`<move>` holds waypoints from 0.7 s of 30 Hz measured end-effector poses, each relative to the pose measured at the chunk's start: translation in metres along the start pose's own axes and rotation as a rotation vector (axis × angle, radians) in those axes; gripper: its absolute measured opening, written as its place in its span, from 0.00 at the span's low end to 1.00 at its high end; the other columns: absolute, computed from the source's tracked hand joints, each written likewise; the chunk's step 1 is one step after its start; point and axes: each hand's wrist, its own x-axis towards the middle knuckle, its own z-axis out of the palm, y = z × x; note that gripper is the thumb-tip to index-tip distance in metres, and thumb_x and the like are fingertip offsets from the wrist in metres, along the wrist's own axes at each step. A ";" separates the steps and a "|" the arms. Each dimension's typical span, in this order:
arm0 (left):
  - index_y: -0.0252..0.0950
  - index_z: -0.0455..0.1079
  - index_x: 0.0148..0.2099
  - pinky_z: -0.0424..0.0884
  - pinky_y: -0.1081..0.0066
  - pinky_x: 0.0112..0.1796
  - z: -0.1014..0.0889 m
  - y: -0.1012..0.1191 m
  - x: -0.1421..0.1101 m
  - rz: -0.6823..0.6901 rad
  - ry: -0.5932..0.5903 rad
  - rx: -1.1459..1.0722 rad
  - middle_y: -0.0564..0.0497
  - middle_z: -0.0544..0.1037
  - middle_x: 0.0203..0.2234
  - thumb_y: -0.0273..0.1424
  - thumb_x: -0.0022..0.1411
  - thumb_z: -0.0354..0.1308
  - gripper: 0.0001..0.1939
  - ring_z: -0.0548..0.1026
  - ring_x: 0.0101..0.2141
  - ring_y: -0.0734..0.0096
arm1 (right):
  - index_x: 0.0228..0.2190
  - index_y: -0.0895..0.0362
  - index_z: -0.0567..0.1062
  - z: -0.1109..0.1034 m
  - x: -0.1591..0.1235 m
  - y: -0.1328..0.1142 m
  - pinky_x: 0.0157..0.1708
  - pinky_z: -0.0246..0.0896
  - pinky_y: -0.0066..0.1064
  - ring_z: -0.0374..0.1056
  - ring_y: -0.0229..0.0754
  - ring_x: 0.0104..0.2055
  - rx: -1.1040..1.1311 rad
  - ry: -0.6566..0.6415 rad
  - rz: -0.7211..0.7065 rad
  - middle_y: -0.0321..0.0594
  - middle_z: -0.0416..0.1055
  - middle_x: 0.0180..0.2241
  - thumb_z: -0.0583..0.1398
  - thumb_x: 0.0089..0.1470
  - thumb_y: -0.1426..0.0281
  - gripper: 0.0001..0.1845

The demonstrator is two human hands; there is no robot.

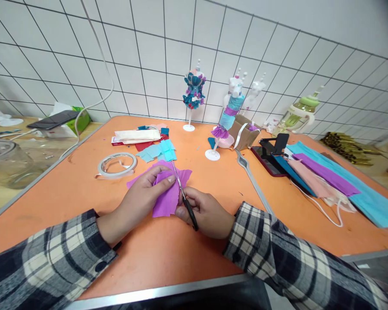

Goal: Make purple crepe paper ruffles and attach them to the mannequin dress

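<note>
My left hand (148, 189) pinches a piece of purple crepe paper (167, 202) between thumb and fingers above the orange table. In my right hand (207, 211) is a pair of scissors (189, 211) with black handles, its blades pointing away from me along the right part of the purple paper. How far the blades are apart I cannot tell. Behind my hands lie light blue paper pieces (166, 150). To the left of them is a roll of white tape (116, 165).
Small dress-form stands, one with dark blue ruffles (194, 92) and one wrapped in light blue and purple (228, 118), stand at the back. On the right are a phone (267, 161), paper sheets (352, 185) and a bottle (299, 114). A metal strip (255, 183) crosses the table.
</note>
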 end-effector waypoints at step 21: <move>0.38 0.68 0.38 0.68 0.70 0.31 0.002 0.004 -0.001 -0.021 -0.041 0.012 0.54 0.72 0.28 0.44 0.58 0.61 0.15 0.71 0.29 0.68 | 0.32 0.53 0.65 0.001 0.000 0.000 0.25 0.46 0.25 0.51 0.33 0.25 -0.032 0.027 0.002 0.27 0.56 0.22 0.61 0.56 0.58 0.13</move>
